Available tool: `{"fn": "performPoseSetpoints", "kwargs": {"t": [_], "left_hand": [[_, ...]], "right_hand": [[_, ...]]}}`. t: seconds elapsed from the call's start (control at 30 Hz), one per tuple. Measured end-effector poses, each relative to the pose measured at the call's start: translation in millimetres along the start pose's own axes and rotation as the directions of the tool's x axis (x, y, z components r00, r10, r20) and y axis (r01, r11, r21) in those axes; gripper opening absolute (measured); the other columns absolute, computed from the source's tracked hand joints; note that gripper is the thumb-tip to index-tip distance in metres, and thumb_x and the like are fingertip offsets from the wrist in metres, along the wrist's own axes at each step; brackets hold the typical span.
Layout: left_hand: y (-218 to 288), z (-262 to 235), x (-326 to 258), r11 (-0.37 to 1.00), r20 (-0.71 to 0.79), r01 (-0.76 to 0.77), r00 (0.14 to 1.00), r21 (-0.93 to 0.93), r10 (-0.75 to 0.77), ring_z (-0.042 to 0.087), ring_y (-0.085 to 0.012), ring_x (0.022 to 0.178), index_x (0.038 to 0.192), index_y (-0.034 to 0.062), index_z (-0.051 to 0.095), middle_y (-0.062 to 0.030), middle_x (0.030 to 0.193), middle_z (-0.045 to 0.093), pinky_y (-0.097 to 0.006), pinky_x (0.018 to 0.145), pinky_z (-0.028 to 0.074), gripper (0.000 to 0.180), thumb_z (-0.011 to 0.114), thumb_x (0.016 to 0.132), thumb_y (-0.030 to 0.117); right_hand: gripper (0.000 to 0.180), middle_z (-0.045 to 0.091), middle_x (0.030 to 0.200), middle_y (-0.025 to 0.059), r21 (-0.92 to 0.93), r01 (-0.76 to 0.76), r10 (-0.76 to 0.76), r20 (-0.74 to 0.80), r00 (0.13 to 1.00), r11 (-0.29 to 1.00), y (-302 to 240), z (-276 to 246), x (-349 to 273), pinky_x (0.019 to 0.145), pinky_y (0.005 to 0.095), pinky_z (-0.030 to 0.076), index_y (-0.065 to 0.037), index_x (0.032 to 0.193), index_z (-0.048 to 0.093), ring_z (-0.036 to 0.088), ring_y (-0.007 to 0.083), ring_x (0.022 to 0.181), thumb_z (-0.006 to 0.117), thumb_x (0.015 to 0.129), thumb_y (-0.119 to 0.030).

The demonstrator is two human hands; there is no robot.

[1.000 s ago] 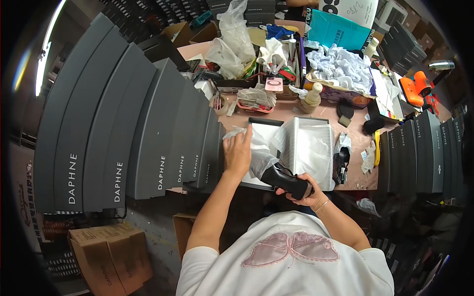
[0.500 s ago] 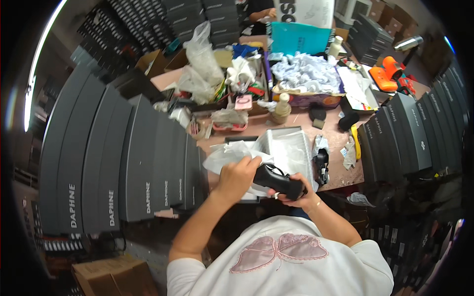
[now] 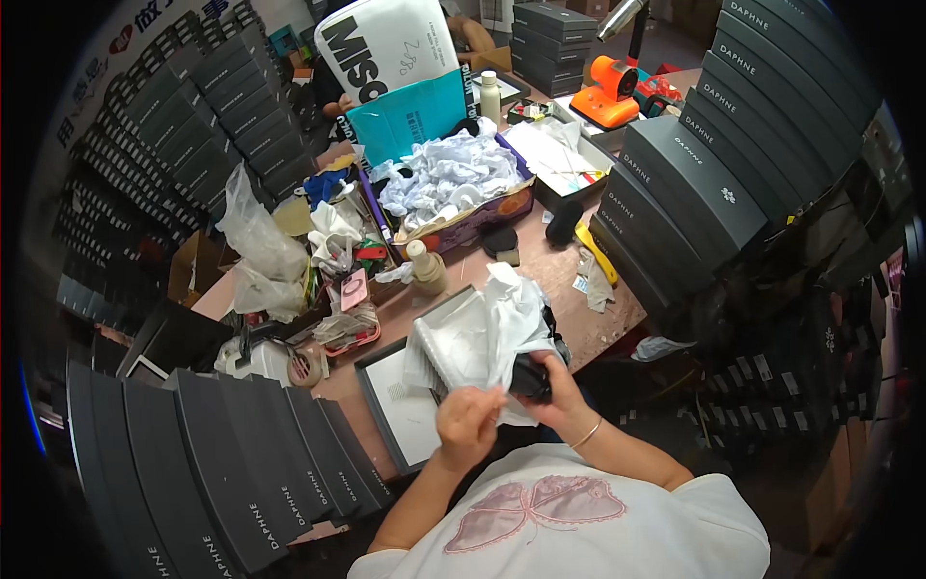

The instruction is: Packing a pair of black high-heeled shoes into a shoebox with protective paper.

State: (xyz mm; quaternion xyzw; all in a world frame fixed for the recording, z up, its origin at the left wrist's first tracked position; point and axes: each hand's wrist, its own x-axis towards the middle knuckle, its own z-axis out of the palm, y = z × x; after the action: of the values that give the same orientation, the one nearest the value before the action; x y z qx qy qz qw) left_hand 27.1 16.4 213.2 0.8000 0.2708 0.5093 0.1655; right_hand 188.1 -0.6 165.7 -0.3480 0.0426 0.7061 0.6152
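My right hand (image 3: 559, 396) grips a black shoe (image 3: 531, 377) at the table's near edge. White tissue paper (image 3: 511, 318) drapes over and beside the shoe. Close to its left, my left hand (image 3: 470, 425) is closed, its fingers pinching the lower edge of the paper. Beyond my hands lies a shoebox (image 3: 431, 323) lined with white paper. A dark-rimmed box part with a white inside (image 3: 394, 405) lies flat to its left. Another black item shows only in part behind the tissue, too hidden to name.
Stacks of dark shoeboxes stand at left (image 3: 222, 454) and right (image 3: 666, 193). Behind the work spot are a purple carton (image 3: 482, 217) of crumpled white paper, a capped bottle (image 3: 426, 270), a yellow-handled tool (image 3: 596, 253) and an orange tape dispenser (image 3: 606, 92).
The view has swung to the right. The tissue paper, held near the left of the shoe before, now hangs over and beside it. My left hand has moved lower, toward my body.
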Motion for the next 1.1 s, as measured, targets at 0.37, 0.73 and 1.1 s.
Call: {"fn": "performPoseSetpoints", "kwargs": {"t": [0.37,0.73,1.1], "left_hand": [[-10,69,-4,0.961,0.306,0.104,0.952,-0.256,-0.021,0.055,-0.0222,0.058,0.088,0.0017,0.066,-0.0095,0.07,0.059,-0.032,0.055,0.046,0.014,0.07,0.075,0.0],[-21,80,8,0.928,0.492,0.179,0.87,-0.327,0.006,0.055,-0.0229,0.062,0.094,0.0021,0.065,-0.0094,0.072,0.057,-0.033,0.056,0.043,0.021,0.073,0.075,0.006],[-134,96,8,-0.168,0.466,0.559,0.447,-0.812,-0.764,0.058,-0.0231,0.107,0.135,0.0004,0.032,-0.0109,0.118,0.057,-0.039,0.093,0.046,0.052,0.058,0.091,0.01]], "right_hand": [[0.043,0.06,0.111,0.0084,0.18,0.158,-0.18,0.115,0.977,0.971,-34,-51,43,0.084,0.0295,0.05,-0.002,0.125,0.05,0.06,0.0193,0.096,0.062,0.087,-0.018],[0.036,0.06,0.109,0.0051,0.147,0.122,-0.136,0.084,0.987,0.982,-51,-100,49,0.086,0.0347,0.051,-0.005,0.122,0.052,0.059,0.0178,0.098,0.058,0.088,-0.016],[0.032,0.062,0.106,0.0122,-0.445,0.283,-0.249,0.134,0.959,0.85,-81,-55,5,0.096,0.0394,0.042,-0.003,0.113,0.059,0.054,0.0274,0.107,0.062,0.082,-0.008]]}}
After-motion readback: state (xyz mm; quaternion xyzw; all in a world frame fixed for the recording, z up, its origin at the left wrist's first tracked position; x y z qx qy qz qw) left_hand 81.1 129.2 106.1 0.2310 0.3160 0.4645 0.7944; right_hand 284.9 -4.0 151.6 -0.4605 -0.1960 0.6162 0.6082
